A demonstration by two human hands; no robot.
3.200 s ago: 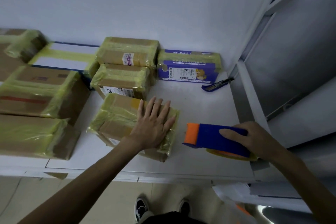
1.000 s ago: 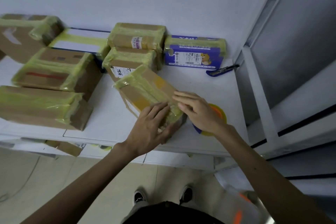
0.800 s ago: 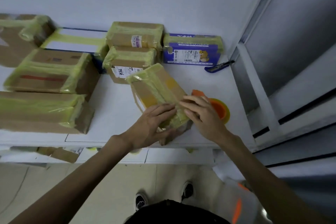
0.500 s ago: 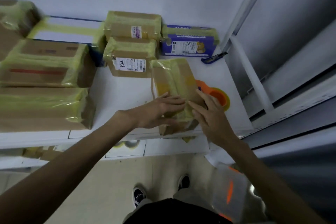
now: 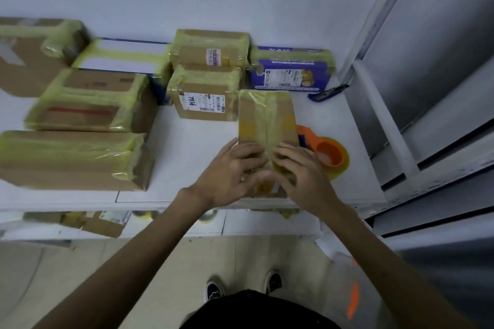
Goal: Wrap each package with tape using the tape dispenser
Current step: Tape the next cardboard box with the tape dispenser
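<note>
Yellow-taped brown package [image 5: 267, 120]; orange dispenser [image 5: 327, 153]

"How are the person's arms placed?"

"The bare left forearm [image 5: 149, 243] and right forearm [image 5: 374, 248] reach forward and converge, wrists nearly straight."

"And the hands?"

"The left hand [image 5: 227, 172] and right hand [image 5: 303, 176] sit side by side, palms down, fingertips almost meeting. Their fingers lie fairly straight and slightly spread, pressing on top of the taped package [image 5: 267, 115]."

Hands on a taped cardboard package [image 5: 267, 115]
Left hand [image 5: 230, 172] and right hand [image 5: 303, 172] press its near end; tape dispenser [image 5: 330, 155] just beside.
</note>
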